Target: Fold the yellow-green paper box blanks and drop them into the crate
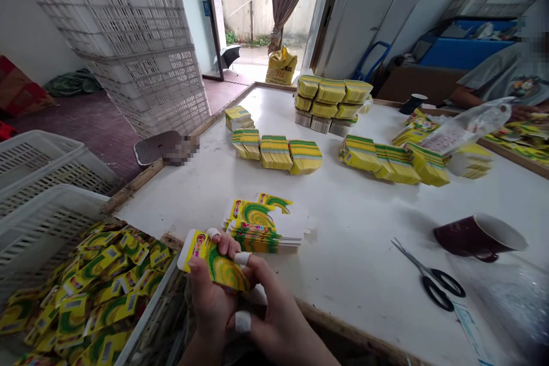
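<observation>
My left hand (210, 291) and my right hand (274, 314) are both closed on one flat yellow-and-green carton (214, 260), held just in front of the table's near edge. White tape wraps some of my fingertips. On the table right behind the carton lies a small stack of flat cartons (257, 223) of the same print. At my left a white crate (141, 320) holds several folded yellow-and-green cartons (86, 303).
Bundles of flat cartons (277, 151) lie in rows across the white table (343, 217), with a taller pile (330, 103) at the back. Scissors (429, 277) and a dark red cup (478, 237) lie at the right. Another person (501, 77) works at the far right. White crates (141, 51) stand stacked at the left.
</observation>
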{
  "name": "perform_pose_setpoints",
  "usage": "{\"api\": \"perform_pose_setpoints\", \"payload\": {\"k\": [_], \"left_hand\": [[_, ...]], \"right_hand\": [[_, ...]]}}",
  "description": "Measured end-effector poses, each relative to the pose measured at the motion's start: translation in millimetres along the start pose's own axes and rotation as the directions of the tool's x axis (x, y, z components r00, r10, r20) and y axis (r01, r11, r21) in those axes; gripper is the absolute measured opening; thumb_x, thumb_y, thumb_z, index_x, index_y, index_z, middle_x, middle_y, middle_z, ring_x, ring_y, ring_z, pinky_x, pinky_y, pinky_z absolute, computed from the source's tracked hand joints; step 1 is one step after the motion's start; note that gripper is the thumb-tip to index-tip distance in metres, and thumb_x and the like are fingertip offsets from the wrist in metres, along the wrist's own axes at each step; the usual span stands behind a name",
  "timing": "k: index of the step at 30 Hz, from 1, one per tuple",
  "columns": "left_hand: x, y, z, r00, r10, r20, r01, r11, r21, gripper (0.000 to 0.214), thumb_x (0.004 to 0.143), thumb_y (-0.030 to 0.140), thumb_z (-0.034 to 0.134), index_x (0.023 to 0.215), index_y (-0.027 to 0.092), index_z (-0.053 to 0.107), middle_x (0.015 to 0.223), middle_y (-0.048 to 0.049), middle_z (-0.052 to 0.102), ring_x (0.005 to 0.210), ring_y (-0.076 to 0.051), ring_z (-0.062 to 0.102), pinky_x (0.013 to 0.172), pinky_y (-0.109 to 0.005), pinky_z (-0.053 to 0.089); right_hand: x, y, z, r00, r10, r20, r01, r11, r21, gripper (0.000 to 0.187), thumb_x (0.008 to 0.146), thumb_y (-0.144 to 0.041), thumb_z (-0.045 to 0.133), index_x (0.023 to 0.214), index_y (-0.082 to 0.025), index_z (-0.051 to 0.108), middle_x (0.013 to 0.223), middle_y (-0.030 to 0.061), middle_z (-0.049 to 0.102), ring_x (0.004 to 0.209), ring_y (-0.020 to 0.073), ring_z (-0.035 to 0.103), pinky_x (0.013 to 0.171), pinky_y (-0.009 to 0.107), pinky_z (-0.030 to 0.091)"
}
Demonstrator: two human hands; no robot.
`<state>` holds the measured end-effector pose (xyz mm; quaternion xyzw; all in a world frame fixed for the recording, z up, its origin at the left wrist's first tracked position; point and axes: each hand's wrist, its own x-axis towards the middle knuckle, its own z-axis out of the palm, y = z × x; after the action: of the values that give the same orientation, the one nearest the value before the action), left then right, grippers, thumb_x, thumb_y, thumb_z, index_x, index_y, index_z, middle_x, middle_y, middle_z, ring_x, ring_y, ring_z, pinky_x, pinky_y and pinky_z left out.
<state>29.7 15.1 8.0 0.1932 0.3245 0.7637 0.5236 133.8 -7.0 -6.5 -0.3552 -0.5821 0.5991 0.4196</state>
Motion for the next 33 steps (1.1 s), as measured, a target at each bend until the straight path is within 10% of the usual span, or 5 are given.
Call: {"api": "perform_pose_setpoints", "payload": {"k": [11,17,23,29,33], "left_hand": [[-3,-15,-36.8,0.992,-0.083,0.091,0.039,0.913,0.407,0.023,0.07,0.038,0.082,0.082,0.019,0.076,0.078,-0.0041,0.077,0.071,-0.021,0.071,0.07,-0.031,0.058],[12,37,-42.9,0.937,-0.175,0.304,0.019,0.89,0.455,0.093,0.051,0.088,0.062,0.115,0.021,0.071,0.104,-0.0152,0.075,0.098,-0.039,0.07,0.086,-0.051,0.056],[5,35,-34.2,0.752,-0.455,0.478,-0.267,0.453,0.851,0.091,0.055,0.045,0.088,0.136,0.027,0.052,0.132,-0.0126,0.063,0.12,-0.038,0.059,0.101,-0.053,0.047],[-5,5,-31.0,0.814,-0.276,0.512,-0.468,0.212,0.858,0.072,0.073,0.028,0.071,0.136,0.02,0.036,0.117,-0.015,0.068,0.104,-0.031,0.067,0.087,-0.045,0.056],[-11,0,-31.0,0.75,-0.217,0.625,-0.58,0.24,0.779,0.077,0.074,0.02,0.068,0.14,0.026,0.027,0.124,-0.0125,0.065,0.11,-0.029,0.065,0.089,-0.04,0.055]], "right_hand": [[2,-7,-48,0.985,-0.097,-0.144,0.071,0.983,-0.172,0.008,0.088,-0.026,0.06,0.088,-0.021,0.066,0.083,0.0032,0.07,0.078,0.0198,0.065,0.072,0.03,0.052],[-7,-20,-72,0.931,-0.356,0.078,0.32,0.697,-0.641,0.024,0.093,-0.012,0.05,0.097,-0.025,0.069,0.086,0.005,0.072,0.082,0.0206,0.063,0.073,0.032,0.052],[-12,-26,-66,0.895,-0.347,0.278,0.425,0.484,-0.765,0.026,0.096,-0.016,0.053,0.11,-0.033,0.066,0.096,0.0002,0.072,0.11,0.0228,0.06,0.12,0.055,0.015],[-12,-5,-65,0.915,-0.323,-0.244,0.158,0.839,-0.52,0.068,0.093,-0.041,0.057,0.151,-0.027,0.026,0.154,0.0144,0.036,0.142,0.0331,0.034,0.114,0.056,0.032],[-3,9,-53,0.983,0.015,-0.18,-0.029,0.997,-0.073,0.049,0.098,-0.052,0.043,0.137,-0.024,0.053,0.131,0.0129,0.063,0.127,0.0305,0.055,0.104,0.048,0.047]]}}
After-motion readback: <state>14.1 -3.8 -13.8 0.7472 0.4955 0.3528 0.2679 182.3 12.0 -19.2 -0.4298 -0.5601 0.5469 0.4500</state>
